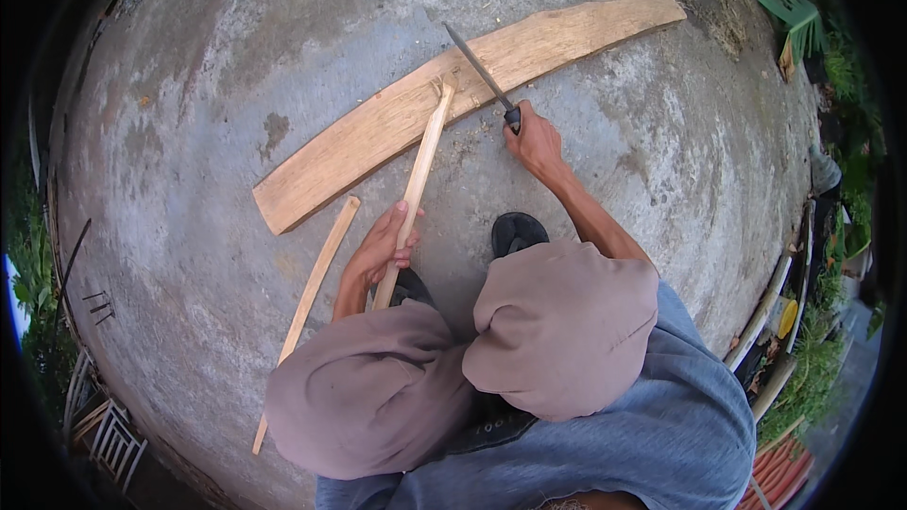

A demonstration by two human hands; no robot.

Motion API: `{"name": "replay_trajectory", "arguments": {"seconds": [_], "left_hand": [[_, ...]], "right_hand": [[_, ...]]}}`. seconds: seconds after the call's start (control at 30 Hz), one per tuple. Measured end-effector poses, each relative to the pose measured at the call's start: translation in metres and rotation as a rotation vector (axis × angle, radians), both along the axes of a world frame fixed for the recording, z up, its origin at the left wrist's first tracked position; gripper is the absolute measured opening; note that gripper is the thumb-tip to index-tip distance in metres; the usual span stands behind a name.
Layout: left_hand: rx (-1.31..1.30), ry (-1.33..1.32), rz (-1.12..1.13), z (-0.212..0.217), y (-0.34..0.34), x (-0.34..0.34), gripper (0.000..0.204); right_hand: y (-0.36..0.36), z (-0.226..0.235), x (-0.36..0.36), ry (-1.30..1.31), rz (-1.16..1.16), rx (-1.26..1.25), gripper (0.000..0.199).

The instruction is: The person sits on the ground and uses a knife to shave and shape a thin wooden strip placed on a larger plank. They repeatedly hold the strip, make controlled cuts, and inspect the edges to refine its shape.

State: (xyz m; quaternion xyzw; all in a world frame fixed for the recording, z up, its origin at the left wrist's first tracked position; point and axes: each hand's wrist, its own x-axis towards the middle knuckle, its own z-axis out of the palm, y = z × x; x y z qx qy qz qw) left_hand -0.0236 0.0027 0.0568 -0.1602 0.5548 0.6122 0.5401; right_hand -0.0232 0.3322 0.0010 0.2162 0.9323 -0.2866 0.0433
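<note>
A long wooden plank (397, 118) lies slantwise on the concrete in front of me. My left hand (385, 244) is wrapped round a pale wooden stick (423, 156), whose far end rests on the plank and looks whittled, with curled shavings at it. In my right hand (535, 144) is the dark handle of a long knife (484, 74). Its narrow grey blade points up and left across the plank, apart from the stick's end. A second wooden stick (319, 274) lies on the ground left of my left hand.
Small wood chips are scattered on the concrete floor (189, 179) around the plank. My sandalled foot (516, 232) is close below the knife. Plants and poles (761, 316) line the right edge; a white slatted frame (118, 444) stands at the lower left.
</note>
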Motion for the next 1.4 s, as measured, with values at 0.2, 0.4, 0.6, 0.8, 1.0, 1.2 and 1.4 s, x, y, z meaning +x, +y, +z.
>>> {"name": "replay_trajectory", "arguments": {"seconds": [0.2, 0.4, 0.6, 0.8, 1.0, 1.2, 1.4], "left_hand": [[-0.272, 0.809, 0.014, -0.070, -0.035, 0.016, 0.046], [-0.783, 0.998, -0.304, -0.034, -0.015, 0.012, 0.046], [-0.600, 1.151, -0.185, -0.057, -0.021, 0.008, 0.043], [-0.639, 0.930, -0.405, -0.021, -0.023, -0.033, 0.047], [-0.791, 1.094, -0.503, 0.012, -0.030, -0.060, 0.047], [-0.789, 1.198, -0.603, 0.022, -0.052, -0.075, 0.050], [-0.700, 1.237, -0.754, 0.055, -0.050, -0.097, 0.052]], "right_hand": [[-0.019, -0.003, 0.011, 0.089, -0.136, -0.375, 0.042], [-0.033, -0.002, 0.018, 0.216, -0.141, -0.554, 0.048], [-0.045, -0.003, 0.020, 0.085, -0.074, -0.532, 0.053], [-0.043, -0.013, 0.017, 0.006, -0.064, -0.456, 0.055], [-0.037, -0.010, 0.015, 0.071, -0.172, -0.252, 0.052], [-0.023, -0.006, 0.028, 0.317, -0.056, 0.165, 0.050], [-0.039, 0.061, -0.014, 0.246, 0.297, -0.180, 0.052]]}}
